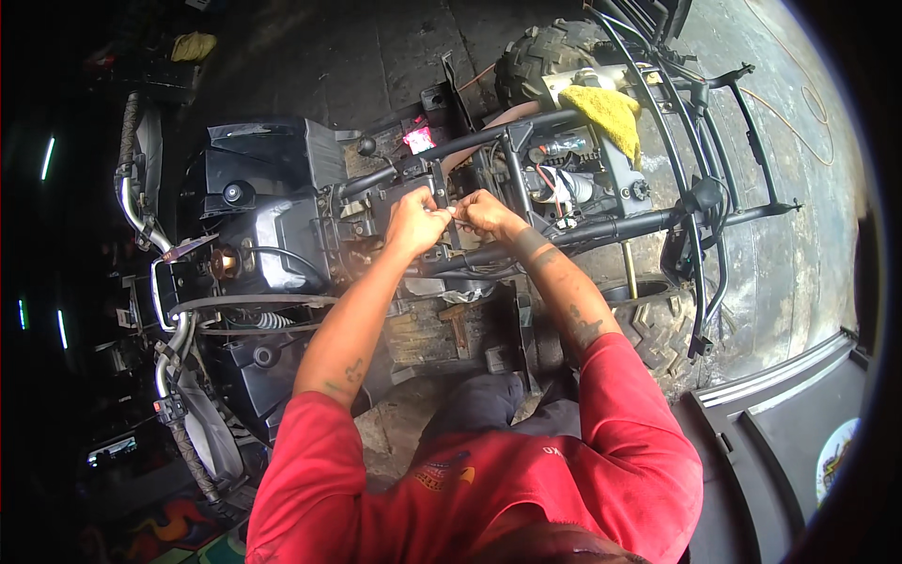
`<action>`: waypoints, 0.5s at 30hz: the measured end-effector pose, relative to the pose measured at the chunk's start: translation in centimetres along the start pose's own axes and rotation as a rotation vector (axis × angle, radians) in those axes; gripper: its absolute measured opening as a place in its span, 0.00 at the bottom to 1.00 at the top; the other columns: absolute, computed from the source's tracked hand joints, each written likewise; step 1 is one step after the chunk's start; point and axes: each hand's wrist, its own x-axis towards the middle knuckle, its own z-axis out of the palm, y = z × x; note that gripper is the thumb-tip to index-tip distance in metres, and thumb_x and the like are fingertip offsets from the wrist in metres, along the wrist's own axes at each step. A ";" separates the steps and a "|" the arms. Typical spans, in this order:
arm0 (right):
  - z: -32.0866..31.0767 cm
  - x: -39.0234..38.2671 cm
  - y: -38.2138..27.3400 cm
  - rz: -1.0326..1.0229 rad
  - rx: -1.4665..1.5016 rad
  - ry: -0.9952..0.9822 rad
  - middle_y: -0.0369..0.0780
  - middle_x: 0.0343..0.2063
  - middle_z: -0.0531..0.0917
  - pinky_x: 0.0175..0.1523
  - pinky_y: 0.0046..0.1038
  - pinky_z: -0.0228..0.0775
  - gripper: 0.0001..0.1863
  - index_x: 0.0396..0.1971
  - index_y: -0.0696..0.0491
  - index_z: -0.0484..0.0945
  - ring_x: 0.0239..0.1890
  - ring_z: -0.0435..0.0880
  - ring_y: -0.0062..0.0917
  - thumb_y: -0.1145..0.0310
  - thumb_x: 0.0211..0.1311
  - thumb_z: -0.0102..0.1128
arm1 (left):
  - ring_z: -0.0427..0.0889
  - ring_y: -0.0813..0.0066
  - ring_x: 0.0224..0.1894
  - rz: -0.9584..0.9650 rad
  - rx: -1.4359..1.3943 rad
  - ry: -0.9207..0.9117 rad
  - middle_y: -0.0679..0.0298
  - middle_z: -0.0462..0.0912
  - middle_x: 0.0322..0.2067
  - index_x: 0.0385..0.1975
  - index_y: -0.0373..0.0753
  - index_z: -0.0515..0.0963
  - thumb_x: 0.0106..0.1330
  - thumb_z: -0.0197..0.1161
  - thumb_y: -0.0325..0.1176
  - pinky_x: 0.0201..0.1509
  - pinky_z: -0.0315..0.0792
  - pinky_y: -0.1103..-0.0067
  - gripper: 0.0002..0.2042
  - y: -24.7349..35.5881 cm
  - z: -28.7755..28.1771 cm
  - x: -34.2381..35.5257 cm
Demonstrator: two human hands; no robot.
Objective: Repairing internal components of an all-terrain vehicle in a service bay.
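Observation:
Both my hands meet over the middle of the black frame [543,119] of a partly stripped quad bike. My left hand [416,221] is closed, its thumb and fingertips pinched on a small part that I cannot make out. My right hand [484,214] is closed just beside it, fingertips nearly touching the left ones, its grip hidden. Below them are a black bracket and frame tubes. A small pink packet [419,140] lies beyond my left hand. To the right sit a white shock absorber [573,185] and a yellow cloth [606,117] draped over the frame.
Handlebars [178,404] and black plastic bodywork [249,150] stand at the left. A tubular rack [756,141] and knobby tyres [526,61] are at the right and back. A dark panel [752,442] lies at lower right. An orange hose [813,122] runs across the concrete floor.

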 end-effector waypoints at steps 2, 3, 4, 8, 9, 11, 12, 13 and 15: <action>0.0 0.1 -0.2 0.003 -0.014 -0.004 0.35 0.13 0.74 0.15 0.18 0.49 0.13 0.18 0.55 0.77 0.11 0.63 0.14 0.61 0.54 0.58 | 0.75 0.71 0.21 0.024 0.031 0.032 0.58 0.74 0.15 0.18 0.35 0.70 0.44 0.61 0.33 0.28 0.68 0.76 0.09 -0.3 0.1 0.3; 0.0 0.2 -0.3 -0.002 -0.015 -0.006 0.35 0.13 0.74 0.15 0.18 0.49 0.13 0.18 0.55 0.77 0.11 0.63 0.14 0.61 0.54 0.58 | 0.75 0.71 0.21 0.025 0.033 0.037 0.58 0.74 0.15 0.18 0.35 0.70 0.44 0.61 0.33 0.28 0.68 0.76 0.09 -0.5 0.1 0.4; 0.0 0.1 -0.2 0.001 -0.021 -0.012 0.34 0.13 0.74 0.15 0.18 0.49 0.13 0.18 0.55 0.77 0.12 0.63 0.14 0.61 0.54 0.58 | 0.75 0.70 0.21 0.041 0.046 0.037 0.57 0.75 0.15 0.18 0.35 0.70 0.44 0.61 0.33 0.28 0.68 0.75 0.09 -0.4 0.1 0.3; -0.1 0.3 -0.5 -0.001 0.002 -0.053 0.34 0.14 0.74 0.14 0.18 0.48 0.13 0.19 0.56 0.77 0.13 0.65 0.14 0.62 0.55 0.57 | 0.78 0.68 0.24 0.042 0.079 -0.011 0.55 0.77 0.18 0.18 0.34 0.70 0.44 0.64 0.35 0.29 0.69 0.73 0.12 0.0 -0.2 1.0; 0.0 0.1 -0.6 0.001 0.008 -0.062 0.34 0.14 0.73 0.14 0.17 0.47 0.12 0.20 0.56 0.77 0.13 0.66 0.14 0.63 0.56 0.56 | 0.78 0.68 0.24 0.046 0.054 -0.012 0.55 0.77 0.18 0.19 0.34 0.70 0.44 0.64 0.35 0.29 0.69 0.73 0.12 -0.2 0.0 0.9; -0.1 0.3 -0.2 -0.006 -0.004 -0.035 0.34 0.14 0.73 0.14 0.17 0.47 0.12 0.20 0.56 0.77 0.13 0.66 0.14 0.63 0.56 0.56 | 0.79 0.68 0.26 0.017 0.080 -0.010 0.54 0.77 0.19 0.19 0.33 0.70 0.45 0.64 0.34 0.31 0.70 0.73 0.11 0.1 0.6 1.2; -0.3 0.4 -0.1 -0.009 -0.014 -0.008 0.34 0.15 0.73 0.14 0.17 0.47 0.12 0.20 0.57 0.77 0.14 0.66 0.14 0.63 0.56 0.56 | 0.77 0.69 0.24 0.017 0.047 0.007 0.57 0.77 0.18 0.18 0.34 0.71 0.46 0.63 0.33 0.30 0.69 0.73 0.10 -0.1 0.9 1.7; -0.2 0.2 -0.2 -0.009 -0.013 -0.015 0.34 0.15 0.73 0.14 0.17 0.47 0.12 0.20 0.57 0.77 0.14 0.66 0.14 0.63 0.56 0.56 | 0.77 0.69 0.24 0.011 0.049 0.011 0.57 0.77 0.18 0.18 0.34 0.71 0.46 0.63 0.33 0.30 0.69 0.73 0.10 -0.9 1.4 2.1; -0.1 0.0 -0.9 0.007 -0.017 -0.066 0.35 0.15 0.74 0.15 0.18 0.50 0.12 0.20 0.57 0.77 0.14 0.67 0.15 0.64 0.55 0.56 | 0.76 0.69 0.22 -0.137 -0.253 0.046 0.58 0.77 0.19 0.21 0.36 0.72 0.45 0.61 0.33 0.27 0.69 0.72 0.08 -2.2 2.1 2.7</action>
